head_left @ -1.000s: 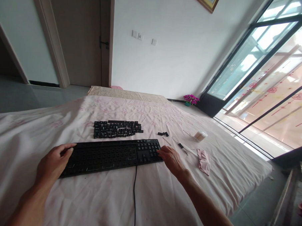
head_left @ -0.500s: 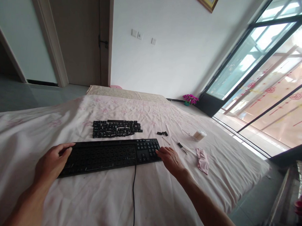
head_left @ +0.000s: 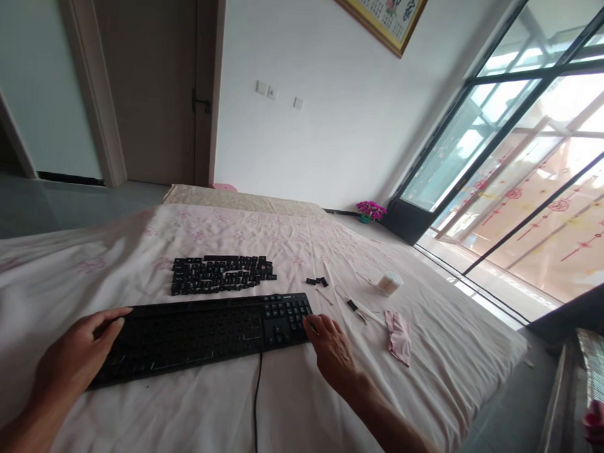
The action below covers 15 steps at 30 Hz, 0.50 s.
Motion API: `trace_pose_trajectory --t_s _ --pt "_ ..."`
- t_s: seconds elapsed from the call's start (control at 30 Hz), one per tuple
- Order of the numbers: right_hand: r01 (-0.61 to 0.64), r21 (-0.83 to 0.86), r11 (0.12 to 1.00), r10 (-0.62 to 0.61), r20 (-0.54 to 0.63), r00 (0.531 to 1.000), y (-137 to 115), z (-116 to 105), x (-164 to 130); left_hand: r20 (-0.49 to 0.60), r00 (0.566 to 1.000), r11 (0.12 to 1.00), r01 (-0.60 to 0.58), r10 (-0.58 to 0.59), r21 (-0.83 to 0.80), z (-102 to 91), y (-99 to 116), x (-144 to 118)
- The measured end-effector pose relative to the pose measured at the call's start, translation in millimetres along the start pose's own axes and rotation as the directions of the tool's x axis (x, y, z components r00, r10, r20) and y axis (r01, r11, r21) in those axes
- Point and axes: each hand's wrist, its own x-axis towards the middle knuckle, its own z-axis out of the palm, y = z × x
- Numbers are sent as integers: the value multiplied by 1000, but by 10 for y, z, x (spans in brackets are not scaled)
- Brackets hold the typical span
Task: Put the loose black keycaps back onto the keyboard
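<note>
single head cam, looks fwd + down over bed (head_left: 284, 413), keyboard (head_left: 197, 332) close, far wall ahead

Bare sheet (head_left: 294, 413) btwn hands, only cable (head_left: 257, 405) crossing, loose keycaps (head_left: 222, 275) behind keyboard (head_left: 202, 329), tools right.
</note>
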Motion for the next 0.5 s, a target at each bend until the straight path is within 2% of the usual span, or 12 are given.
trace_pose_trajectory --t_s 0.17,0.3,0.4,0.5 --pt "-14 97 995 15 -10 1000 24 -55 11 16 1000 1000 19 -19 -3 -5 11 -1" --pt "-46 235 971 64 -69 996 74 -77 39 19 1000 999 17 -16 -27 -4 19 3" --pt "-89 313 945 134 -124 983 209 -30 101 -1 1000 999 5 -5 -41 6 15 15" --pt "-210 305 929 262 -140 955 432 46 234 -9 1000 999 10 -11 -38 14 9 26"
